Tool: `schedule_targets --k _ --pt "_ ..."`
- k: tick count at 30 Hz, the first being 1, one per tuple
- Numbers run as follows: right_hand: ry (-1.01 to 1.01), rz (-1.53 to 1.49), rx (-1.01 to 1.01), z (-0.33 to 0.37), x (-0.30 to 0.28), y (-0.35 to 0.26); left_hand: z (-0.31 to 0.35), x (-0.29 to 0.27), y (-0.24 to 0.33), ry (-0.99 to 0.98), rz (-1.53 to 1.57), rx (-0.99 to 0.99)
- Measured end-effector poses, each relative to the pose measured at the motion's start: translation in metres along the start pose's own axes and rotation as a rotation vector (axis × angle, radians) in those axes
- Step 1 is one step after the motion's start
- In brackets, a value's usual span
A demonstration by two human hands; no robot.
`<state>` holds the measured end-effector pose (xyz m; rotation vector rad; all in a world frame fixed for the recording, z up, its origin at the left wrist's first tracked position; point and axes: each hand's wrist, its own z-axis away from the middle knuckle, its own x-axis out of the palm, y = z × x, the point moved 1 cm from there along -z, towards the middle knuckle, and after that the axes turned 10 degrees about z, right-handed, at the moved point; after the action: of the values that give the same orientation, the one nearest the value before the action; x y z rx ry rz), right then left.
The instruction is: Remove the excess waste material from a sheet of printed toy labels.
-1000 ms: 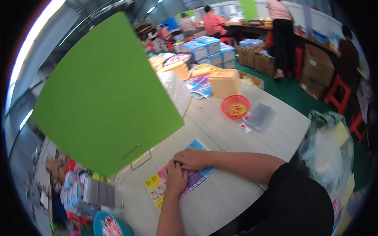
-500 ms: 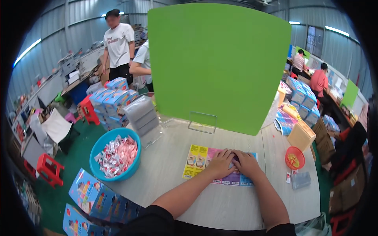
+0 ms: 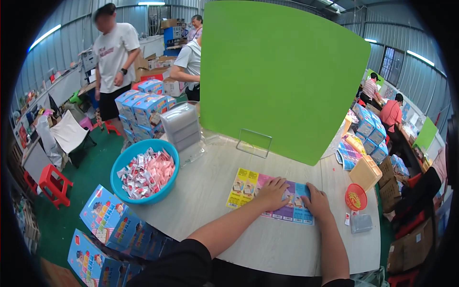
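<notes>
Colourful printed sheet (image 3: 258,191) lay flat on the surface (image 3: 210,191), 6 o'clock of the green board (image 3: 282,76). Left hand (image 3: 273,192) and right hand (image 3: 315,203) pressed flat on it, fingers spread. Judgement: smooth outward, keeping even pressure. Half a second earlier the hands touched mid-sheet; now apart.

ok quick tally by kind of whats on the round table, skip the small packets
Printed colourful sheet under left hand and right hand: 1
Green board: 1
Blue basin of wrapped sweets: 1
Small red bowl: 1
Total: 4
</notes>
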<state>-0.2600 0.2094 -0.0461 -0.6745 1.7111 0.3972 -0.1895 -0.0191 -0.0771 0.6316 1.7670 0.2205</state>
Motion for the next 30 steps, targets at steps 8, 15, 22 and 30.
schedule_targets --k 8,15,22,30 --pt "-0.047 0.016 0.051 0.004 0.001 0.001 0.002 0.005 -0.001 0.032 0.016 -0.001" --pt "-0.09 0.059 -0.04 0.001 0.016 0.008 0.009 -0.004 0.016 -0.082 -0.047 -0.048" --pt "-0.092 0.006 -0.23 -0.01 0.017 0.003 -0.033 -0.001 0.049 -0.146 -0.097 0.104" --pt "-0.077 -0.169 -0.304 -0.014 0.027 0.008 -0.032 0.044 0.035 0.026 0.194 0.182"
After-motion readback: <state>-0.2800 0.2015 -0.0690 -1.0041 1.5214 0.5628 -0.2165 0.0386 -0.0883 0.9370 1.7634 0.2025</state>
